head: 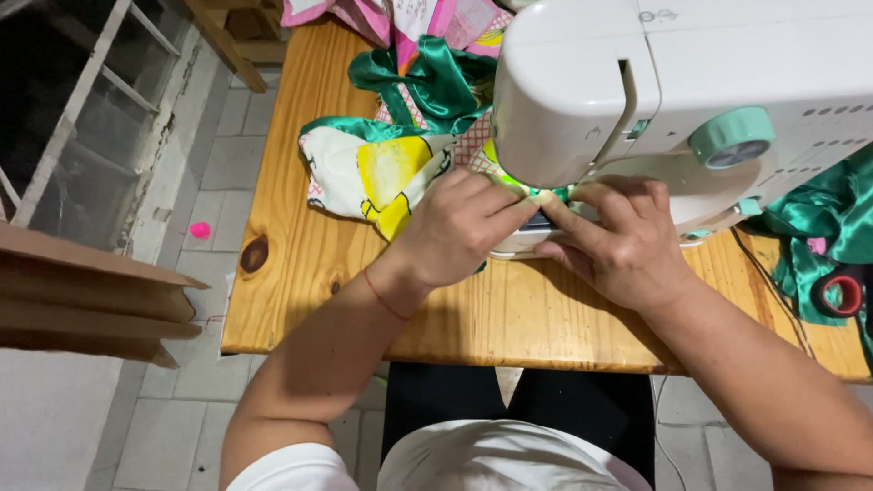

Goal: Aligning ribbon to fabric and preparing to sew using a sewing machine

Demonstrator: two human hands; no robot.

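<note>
Pressing down side by side, the left hand (459, 227) and right hand (618, 238) lie flat with fingers stretched out, not clenched, pinning the patterned fabric (377, 173) to the bed of the white sewing machine (655, 82), their fingertips almost meeting just under the machine's head where the cloth passes beneath it. From there the fabric, white with yellow patches and shiny green trim, bunches away to the left across the wooden table (300, 182), while more green satin (823, 223) lies heaped at the table's right edge beside red-handled scissors (841, 293).
</note>
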